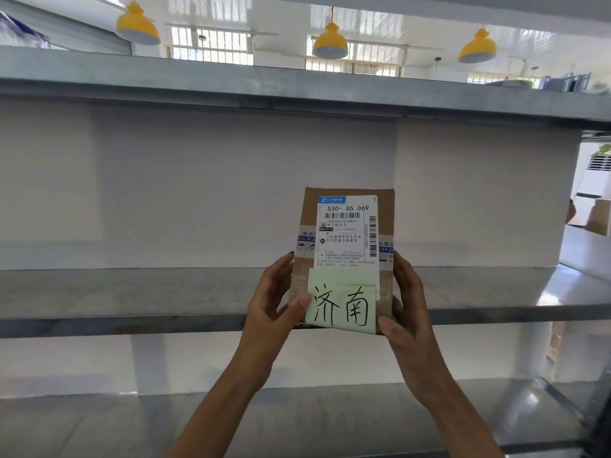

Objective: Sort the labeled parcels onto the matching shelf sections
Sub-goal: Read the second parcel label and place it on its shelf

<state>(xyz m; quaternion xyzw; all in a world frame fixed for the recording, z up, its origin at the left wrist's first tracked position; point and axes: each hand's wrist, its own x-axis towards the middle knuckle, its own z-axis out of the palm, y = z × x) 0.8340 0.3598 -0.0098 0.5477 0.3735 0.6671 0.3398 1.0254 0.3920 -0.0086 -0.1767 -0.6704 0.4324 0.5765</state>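
A small brown cardboard parcel [385, 209] stands upright in front of the middle shelf [132, 292]. It carries a white shipping label and a pale green note with two handwritten characters. My left hand [274, 302] grips its lower left edge, thumb on the note. My right hand [408, 309] grips the lower right edge, thumb at the bottom corner. The parcel's base is level with the shelf's front edge; whether it rests on the shelf is unclear.
Grey metal shelves run across the view: an upper one [297, 84] and a lower one [330, 421]. A white wall backs them. Cardboard boxes [598, 216] stand at the far right. Yellow lamps [330, 41] hang overhead.
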